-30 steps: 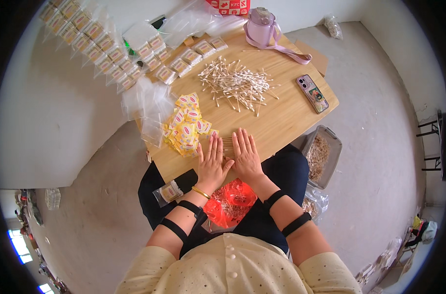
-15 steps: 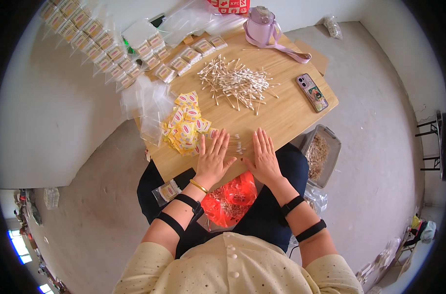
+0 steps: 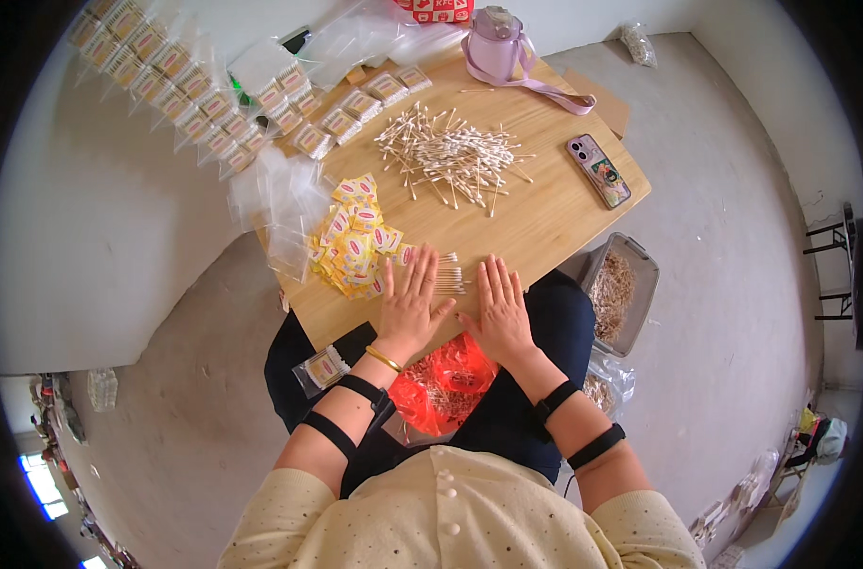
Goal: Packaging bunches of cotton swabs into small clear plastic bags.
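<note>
Left hand: flat and wide, palm down, with straight fingers close together and the thumb poking out to the right. It lies over one end of a small row of thin wooden cotton swabs with white tips. One cannot tell if it presses on them.
Right hand: flat and wide too, palm down, thumb out to the left. It holds nothing, and a gap sits between it and the white tips.
Swab row: side by side between the two hands, tips to the right, near the front edge of the light brown wooden table.
Big pile: loose, messy cotton swabs, farther back on the table.
Cards: a heap of small yellow and white paper cards, just left of the left hand.
Bags: flat, see-through plastic bags, left of the cards.
Packs: small clear packs of swabs, in a line at the back left.
Right side: a phone in a picture case.
At the back: a light purple bottle with a strap.
Between the legs: a crinkly red plastic bag.
</note>
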### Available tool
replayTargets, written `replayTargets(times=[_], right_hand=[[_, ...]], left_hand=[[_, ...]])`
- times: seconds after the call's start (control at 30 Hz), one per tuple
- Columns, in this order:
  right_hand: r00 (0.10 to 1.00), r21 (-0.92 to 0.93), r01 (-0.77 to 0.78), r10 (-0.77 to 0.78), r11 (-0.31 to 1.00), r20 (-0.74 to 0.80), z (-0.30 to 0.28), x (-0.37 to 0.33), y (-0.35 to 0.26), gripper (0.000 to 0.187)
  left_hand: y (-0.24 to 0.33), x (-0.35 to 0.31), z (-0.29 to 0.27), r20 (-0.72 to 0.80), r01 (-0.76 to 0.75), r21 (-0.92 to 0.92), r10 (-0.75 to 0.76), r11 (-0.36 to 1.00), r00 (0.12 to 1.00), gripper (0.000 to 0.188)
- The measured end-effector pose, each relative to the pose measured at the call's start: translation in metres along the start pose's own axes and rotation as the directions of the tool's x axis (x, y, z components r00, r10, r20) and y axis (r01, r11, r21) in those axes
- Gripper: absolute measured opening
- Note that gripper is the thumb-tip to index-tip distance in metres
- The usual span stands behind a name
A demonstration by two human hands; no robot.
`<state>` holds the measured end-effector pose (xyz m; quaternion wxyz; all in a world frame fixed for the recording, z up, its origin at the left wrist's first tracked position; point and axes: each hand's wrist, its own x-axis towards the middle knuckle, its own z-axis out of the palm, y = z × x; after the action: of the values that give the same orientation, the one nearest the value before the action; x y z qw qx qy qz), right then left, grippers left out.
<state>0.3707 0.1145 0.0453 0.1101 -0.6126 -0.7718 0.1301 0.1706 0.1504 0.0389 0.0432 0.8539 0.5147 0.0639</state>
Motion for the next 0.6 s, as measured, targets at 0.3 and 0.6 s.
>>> replayTargets(times=[0.3,0.6], right_hand=[[0.999,-0.041,-0.023,0.022,0.999,-0.026,0.022,0.014,-0.014,0.101],[1.000,-0.119,-0.023,0.023,0.993,0.001,0.025,0.019,-0.030,0.100]], left_hand=[[-0.021,-0.011,0.004,0.016,0.112,0.043,-0.112,0.993,0.994,0.086],[-0.012,-0.009,0.005,-0.001,0.162,0.104,-0.162,0.981,0.987,0.088]])
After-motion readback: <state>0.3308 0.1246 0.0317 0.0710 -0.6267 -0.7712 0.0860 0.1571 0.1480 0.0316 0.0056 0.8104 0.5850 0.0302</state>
